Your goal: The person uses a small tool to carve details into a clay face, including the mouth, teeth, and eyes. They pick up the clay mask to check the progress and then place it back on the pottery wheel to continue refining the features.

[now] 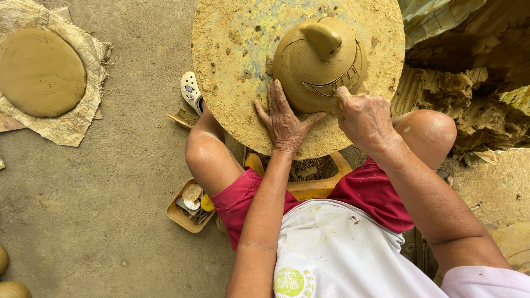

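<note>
A domed clay pot [314,66] with a thick knob on top sits on a round clay-caked turntable [232,49]. A curved band with small notches is cut into its right side. My left hand [284,118] lies flat, fingers spread, against the pot's near base. My right hand [361,116] is closed around a thin tool whose tip meets the cut band; the tool is mostly hidden by the fingers.
A flat clay disc [41,72] rests on sacking at the far left. A small yellow tray [190,207] of tools lies by my left knee. A heap of raw clay [469,105] fills the right side. A white sandal [191,91] shows under the turntable's edge.
</note>
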